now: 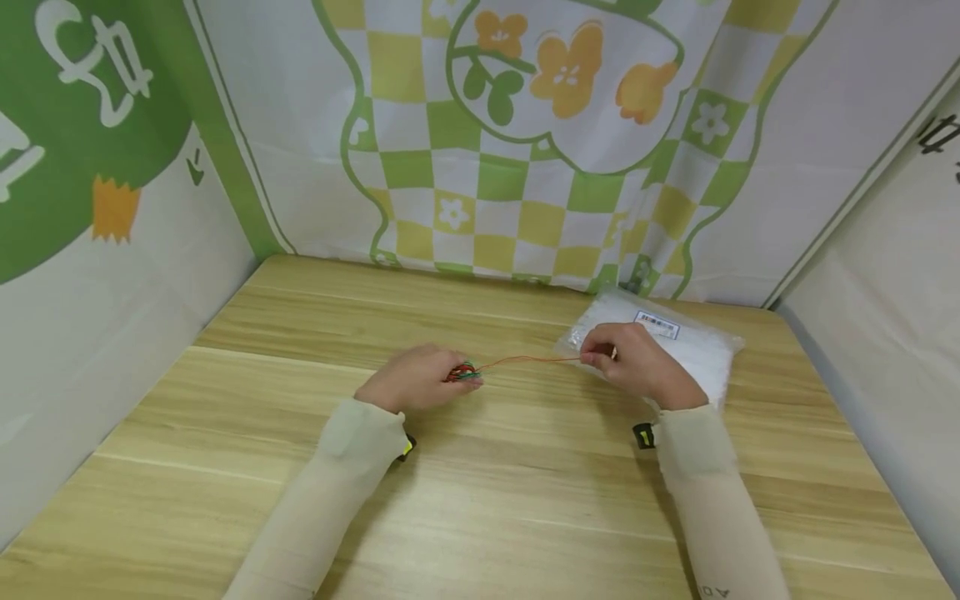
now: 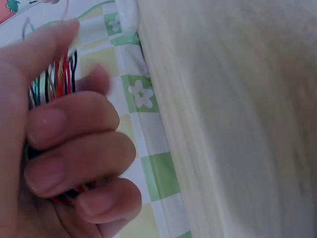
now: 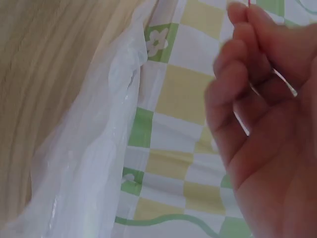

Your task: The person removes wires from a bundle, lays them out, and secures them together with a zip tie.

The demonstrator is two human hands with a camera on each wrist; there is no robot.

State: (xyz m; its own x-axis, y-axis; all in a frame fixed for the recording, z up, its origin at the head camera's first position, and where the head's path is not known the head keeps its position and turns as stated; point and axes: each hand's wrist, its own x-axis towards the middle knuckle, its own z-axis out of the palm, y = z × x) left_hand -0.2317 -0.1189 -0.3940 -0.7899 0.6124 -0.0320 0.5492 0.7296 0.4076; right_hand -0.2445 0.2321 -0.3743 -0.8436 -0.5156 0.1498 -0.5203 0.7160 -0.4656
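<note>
In the head view my left hand (image 1: pixel 422 377) grips a bundle of thin coloured wires (image 1: pixel 462 372), red, green and black among them. The left wrist view shows its fingers curled round the wire bundle (image 2: pixel 58 82), part of which the fingers hide. One orange-red wire (image 1: pixel 528 358) runs from the bundle across to my right hand (image 1: pixel 630 362), slightly bowed above the table. Thumb and forefinger of the right hand pinch that wire's far end. In the right wrist view only a short red bit of wire (image 3: pixel 249 3) shows at the fingertips.
A clear plastic bag (image 1: pixel 693 354) with white contents and a barcode label (image 1: pixel 657 325) lies behind and under the right hand. The wooden table (image 1: pixel 480 517) is bounded by a checkered curtain (image 1: pixel 517 192) at the back and fabric walls at both sides.
</note>
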